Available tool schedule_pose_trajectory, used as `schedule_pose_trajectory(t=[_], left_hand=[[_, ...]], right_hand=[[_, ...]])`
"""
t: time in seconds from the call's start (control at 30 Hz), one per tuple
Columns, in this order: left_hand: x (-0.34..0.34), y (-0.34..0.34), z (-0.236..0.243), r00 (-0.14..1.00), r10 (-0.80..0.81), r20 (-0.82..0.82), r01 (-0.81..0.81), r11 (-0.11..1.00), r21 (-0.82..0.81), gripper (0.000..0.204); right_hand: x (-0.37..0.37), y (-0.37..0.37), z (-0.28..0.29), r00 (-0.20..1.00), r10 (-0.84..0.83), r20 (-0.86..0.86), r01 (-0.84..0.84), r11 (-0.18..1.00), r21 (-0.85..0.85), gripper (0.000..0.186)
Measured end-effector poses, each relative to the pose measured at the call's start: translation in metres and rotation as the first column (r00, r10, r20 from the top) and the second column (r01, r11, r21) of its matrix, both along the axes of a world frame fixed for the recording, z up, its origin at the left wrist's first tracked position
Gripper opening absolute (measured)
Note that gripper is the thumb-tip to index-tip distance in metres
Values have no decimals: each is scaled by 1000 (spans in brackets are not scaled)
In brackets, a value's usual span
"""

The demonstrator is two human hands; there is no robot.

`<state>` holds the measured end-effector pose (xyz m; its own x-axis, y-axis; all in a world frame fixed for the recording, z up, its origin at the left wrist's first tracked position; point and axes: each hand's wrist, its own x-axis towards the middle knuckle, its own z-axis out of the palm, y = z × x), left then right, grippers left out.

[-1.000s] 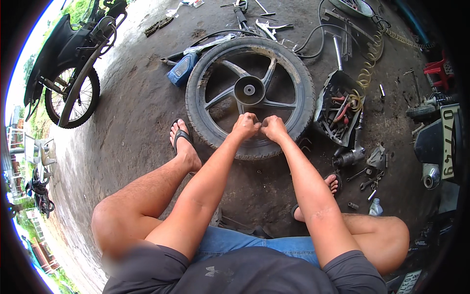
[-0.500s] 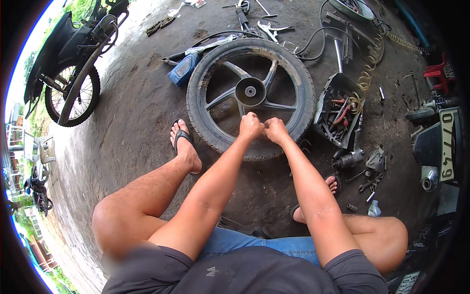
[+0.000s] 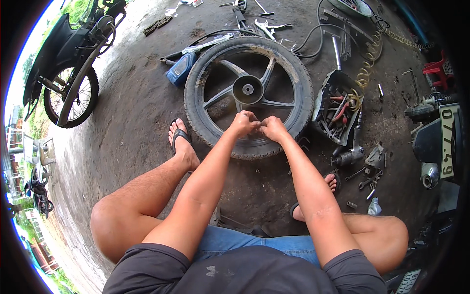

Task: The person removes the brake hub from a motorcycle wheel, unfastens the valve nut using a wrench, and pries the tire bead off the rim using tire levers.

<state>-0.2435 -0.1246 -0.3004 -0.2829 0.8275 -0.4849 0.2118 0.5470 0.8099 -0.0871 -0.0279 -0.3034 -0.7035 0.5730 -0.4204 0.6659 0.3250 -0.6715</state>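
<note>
A motorcycle wheel (image 3: 303,103) with a black tyre and grey spokes lies flat on the ground in front of me. Its round hub (image 3: 248,90) faces up. Over the near part of the wheel, just below the hub, my left hand (image 3: 242,123) has its fingers curled together. Close beside it, my right hand (image 3: 272,128) is closed too, with thumb and fingers pinched. The fingertips of both hands nearly meet. Whatever lies between them is too small and too covered to make out.
Left of the wheel lies a blue bottle (image 3: 181,68). A cut-open container of tools (image 3: 338,110) stands to the right, near an air impact wrench (image 3: 348,156) and loose sockets. A coiled hose (image 3: 364,78) runs behind it. A parked motorcycle (image 3: 71,73) is at the far left.
My left hand has shifted slightly left and lower, its fingers turning toward the right hand. The right hand has moved slightly left. The whole view has shifted a little.
</note>
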Motion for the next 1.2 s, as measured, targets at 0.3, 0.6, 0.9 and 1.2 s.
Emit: schedule_pose_trajectory(t=[0.3, 0.6, 0.9, 1.2], left_hand=[[10, 3, -12, 918, 19, -395, 0, 999, 48, 32], [7, 14, 13, 952, -104, -287, 101, 995, -25, 31], [-2, 15, -18, 753, -407, -517, 383, 910, -157, 27], [17, 33, 25, 757, -492, -430, 322, 854, -409, 38]], right_hand=[[-11, -1, -2, 998, -65, 22, 63, 995, 77, 31], [2, 1, -21, 993, -83, -87, 93, 989, 114, 29], [-14, -8, -3, 995, -57, -78, 62, 996, 69, 28], [-3, -1, -8, 999, -46, 9, 45, 996, 73, 29]])
